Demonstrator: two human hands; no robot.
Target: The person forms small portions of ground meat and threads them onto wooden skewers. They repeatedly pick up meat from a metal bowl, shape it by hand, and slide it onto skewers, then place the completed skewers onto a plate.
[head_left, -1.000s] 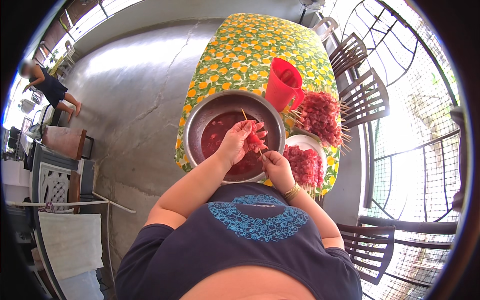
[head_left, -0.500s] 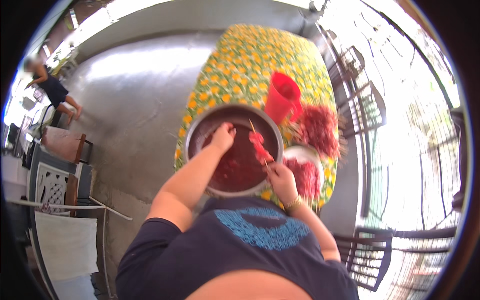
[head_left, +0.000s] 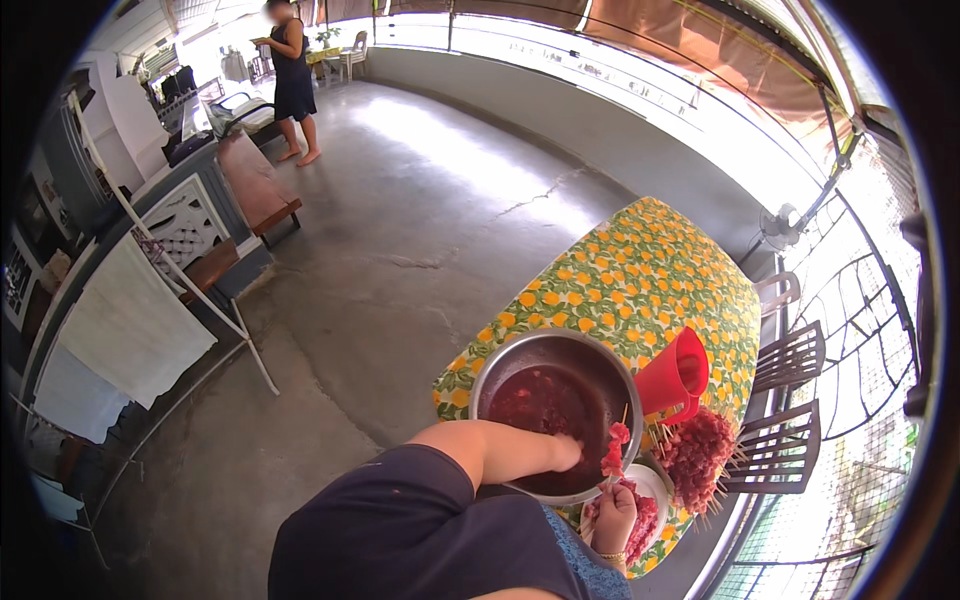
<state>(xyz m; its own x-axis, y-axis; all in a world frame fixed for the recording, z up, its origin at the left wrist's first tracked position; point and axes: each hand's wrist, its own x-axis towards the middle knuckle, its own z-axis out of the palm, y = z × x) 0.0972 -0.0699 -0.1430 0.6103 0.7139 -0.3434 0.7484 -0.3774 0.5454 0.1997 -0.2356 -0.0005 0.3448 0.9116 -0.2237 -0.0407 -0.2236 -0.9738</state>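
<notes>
Right hand (head_left: pixel 614 515) pinches a meat skewer (head_left: pixel 613 461); left hand (head_left: pixel 568 453) reaches into a metal basin (head_left: pixel 603 382).
Whether the left fingers grip anything, I cannot tell. The skewer is over the basin's right rim, near a red pitcher (head_left: pixel 664 382) on the patterned tabletop (head_left: pixel 640 270).

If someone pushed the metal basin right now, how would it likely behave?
The metal basin would probably feel heavy, given the reddish liquid pooled inside. That liquid would likely slosh. Its broad, shallow shape suggests sliding rather than tipping.
</notes>
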